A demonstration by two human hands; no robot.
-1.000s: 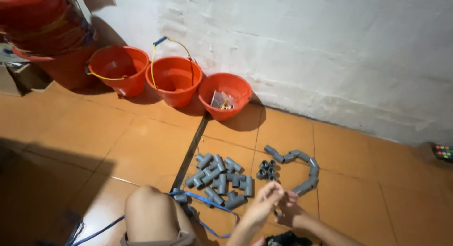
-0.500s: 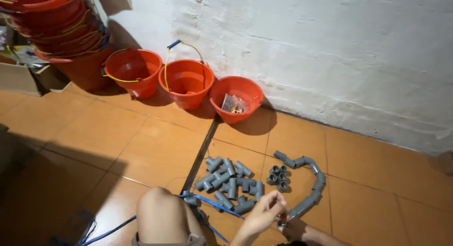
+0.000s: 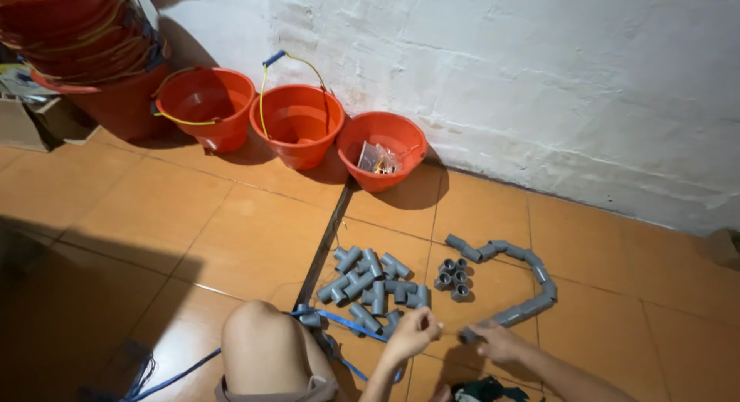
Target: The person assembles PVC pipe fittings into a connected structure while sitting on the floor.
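- An orange tiled floor (image 3: 231, 240) meets a rough whitewashed wall (image 3: 539, 78); the tiles are smooth and glossy, the wall lumpy and scuffed.
- The left hand (image 3: 412, 334) reaches forward from the bottom edge, fingers curled together with the tips drawn in; what they pinch, if anything, is too small to tell.
- The right hand (image 3: 493, 342) lies low over the floor, fingers closed on the near end of the curved chain of grey pipe fittings (image 3: 524, 282).
- That chain is dull grey plastic, short elbows and sleeves joined into an arc just right of the hands.
- A loose heap of grey fittings (image 3: 370, 282) lies ahead of the left hand, small round couplings (image 3: 452, 277) beside it.
- A bare knee (image 3: 262, 340) and blue strap (image 3: 343, 321) sit left.
- Three orange plastic buckets (image 3: 297, 124) stand along the wall.
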